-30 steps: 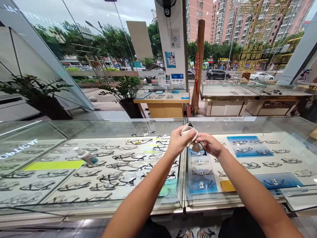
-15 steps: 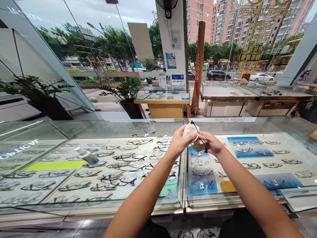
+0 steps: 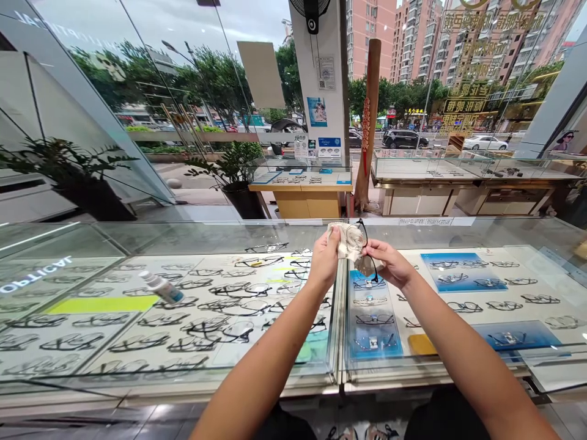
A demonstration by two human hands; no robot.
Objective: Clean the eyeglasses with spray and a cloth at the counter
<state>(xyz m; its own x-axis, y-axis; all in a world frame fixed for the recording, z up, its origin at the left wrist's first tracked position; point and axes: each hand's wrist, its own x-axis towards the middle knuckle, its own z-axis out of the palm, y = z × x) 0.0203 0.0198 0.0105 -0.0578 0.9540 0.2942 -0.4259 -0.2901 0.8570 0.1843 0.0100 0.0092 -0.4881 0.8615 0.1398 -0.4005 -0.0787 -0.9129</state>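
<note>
Above the seam between two glass display cases, my left hand grips a cream cloth between thumb and fingers. My right hand pinches a pair of eyeglasses with dark temples, near the middle of the frame. One lens lies against the cloth, and the lower lens and a dark temple hang beneath the fingers. Part of the frame is hidden behind the cloth and fingertips. A white spray bottle with a blue label stands on the glass to the left of my hands.
Rows of eyeglasses fill the left glass case and the right glass case. Behind them are a small wooden display counter, potted plants, a wooden post and large windows onto a street.
My left hand has shifted slightly left, drawing the cloth partly off the eyeglasses, so more of the upper lens shows. The right hand keeps its hold almost in place.
</note>
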